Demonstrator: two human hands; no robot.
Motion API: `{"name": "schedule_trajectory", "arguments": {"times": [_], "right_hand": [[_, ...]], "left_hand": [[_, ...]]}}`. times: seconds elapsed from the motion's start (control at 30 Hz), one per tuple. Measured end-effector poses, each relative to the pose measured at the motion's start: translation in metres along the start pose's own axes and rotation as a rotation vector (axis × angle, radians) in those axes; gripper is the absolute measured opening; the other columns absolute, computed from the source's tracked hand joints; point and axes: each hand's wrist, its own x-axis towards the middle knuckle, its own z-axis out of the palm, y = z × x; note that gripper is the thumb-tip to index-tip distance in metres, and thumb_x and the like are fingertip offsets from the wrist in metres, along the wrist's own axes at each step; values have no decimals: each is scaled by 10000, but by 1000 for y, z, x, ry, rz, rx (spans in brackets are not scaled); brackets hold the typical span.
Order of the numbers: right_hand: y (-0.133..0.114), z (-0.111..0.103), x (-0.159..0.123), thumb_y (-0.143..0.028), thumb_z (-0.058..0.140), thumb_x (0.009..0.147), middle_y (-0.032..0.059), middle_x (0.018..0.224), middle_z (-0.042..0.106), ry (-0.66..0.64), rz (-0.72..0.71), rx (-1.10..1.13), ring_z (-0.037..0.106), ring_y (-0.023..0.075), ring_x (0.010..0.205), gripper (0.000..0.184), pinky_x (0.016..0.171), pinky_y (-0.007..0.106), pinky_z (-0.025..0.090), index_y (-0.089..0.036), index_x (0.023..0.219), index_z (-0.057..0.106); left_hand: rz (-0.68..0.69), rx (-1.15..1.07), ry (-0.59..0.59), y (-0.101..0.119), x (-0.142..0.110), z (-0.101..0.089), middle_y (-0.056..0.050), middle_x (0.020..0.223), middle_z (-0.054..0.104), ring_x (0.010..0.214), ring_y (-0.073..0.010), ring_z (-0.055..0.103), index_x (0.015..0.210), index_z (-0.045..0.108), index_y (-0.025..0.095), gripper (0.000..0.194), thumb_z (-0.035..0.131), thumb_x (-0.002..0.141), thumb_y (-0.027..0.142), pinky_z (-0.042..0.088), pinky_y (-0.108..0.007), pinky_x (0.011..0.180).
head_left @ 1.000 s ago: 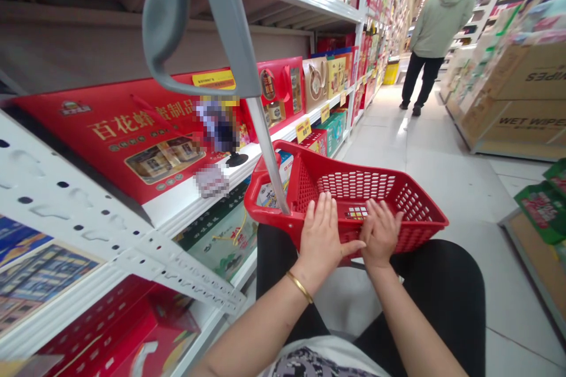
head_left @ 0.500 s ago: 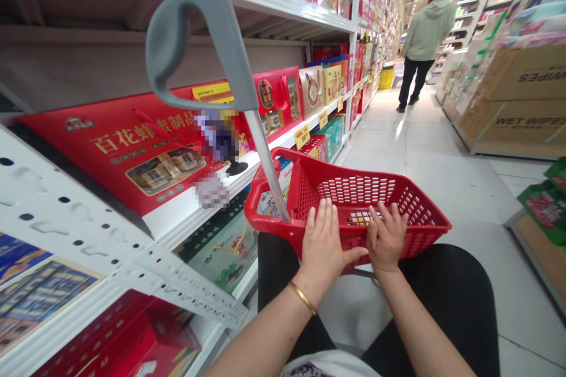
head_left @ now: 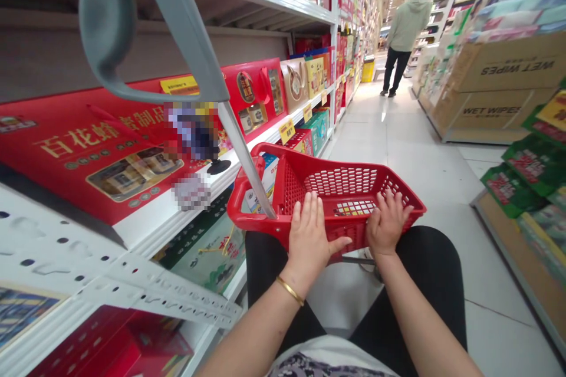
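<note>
In front of my knees stands a red plastic shopping basket (head_left: 349, 179) with perforated walls. A metal pole rises from its left end to a grey loop handle (head_left: 163, 29). My left hand (head_left: 307, 232), a gold bangle at its wrist, lies over the near side of the basket, fingers together and straight, thumb out to the right. Farther right, my right hand (head_left: 388, 223) rests at the near rim with its fingers spread. Neither hand grips anything. Through the holes the basket's inside shows mostly bare red plastic.
White shelving (head_left: 106, 271) runs along the left, carrying a large red gift box (head_left: 88, 153) and other boxes. On the right are cartons of wet wipes (head_left: 499, 88) and green packets (head_left: 535, 164). A person (head_left: 402, 35) is up the tiled aisle (head_left: 375, 129), back turned.
The view has turned right, so the basket, handle, shelf and my hands sit farther left. My right hand's fingers are more spread. The person has walked farther up the aisle.
</note>
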Motion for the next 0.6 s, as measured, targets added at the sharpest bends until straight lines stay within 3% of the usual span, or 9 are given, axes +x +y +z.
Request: {"name": "schedule_trajectory", "arguments": {"times": [0.1,0.2,0.27,0.33,0.4,0.53,0.6], "right_hand": [[-30,2,-3,-261,386,1031,140,1421,628,-34,-38,81,444,308,1466,440,1229,661,212,-204,1433,555],[-72,5,-10,-254,446,1025,93,1396,656,-133,-191,157,509,260,1421,440,1256,591,226,-246,1457,522],[-85,6,-12,-252,491,1016,65,1370,678,-150,-279,181,542,235,1391,433,1276,561,197,-264,1447,528],[-79,4,-9,-258,524,1009,50,1348,694,-161,-324,160,559,230,1375,416,1289,572,131,-272,1424,551],[-56,0,-5,-272,536,1007,50,1341,698,-186,-309,104,564,242,1370,390,1286,598,84,-272,1394,583],[-2,-8,4,-276,476,1021,79,1308,712,-91,-103,22,563,282,1367,335,1252,677,95,-228,1302,651],[3,-9,7,-263,442,1028,83,1261,732,-10,-6,21,571,290,1355,336,1240,701,102,-216,1267,673]], "left_hand": [[-16,4,1,1,0,2,-181,1673,276,1596,-289,130,1581,347,20,990,290,954,785,120,-501,1301],[-18,8,3,1,0,2,-187,1674,263,1595,-295,131,1580,350,22,994,294,951,790,108,-502,1300],[-5,7,4,1,1,2,-188,1674,262,1593,-299,141,1581,348,23,1006,288,945,800,100,-498,1300],[7,2,9,0,1,2,-186,1674,258,1590,-299,159,1581,349,25,1026,266,936,818,98,-493,1300],[11,-2,17,-1,1,2,-187,1675,252,1587,-299,171,1580,349,24,1052,250,922,838,110,-492,1298],[2,-4,22,0,0,3,-185,1677,242,1587,-298,170,1581,343,22,1071,241,911,850,130,-495,1296],[0,-10,20,1,0,4,-183,1676,248,1587,-297,173,1581,346,26,1054,230,922,840,116,-500,1298]]}}
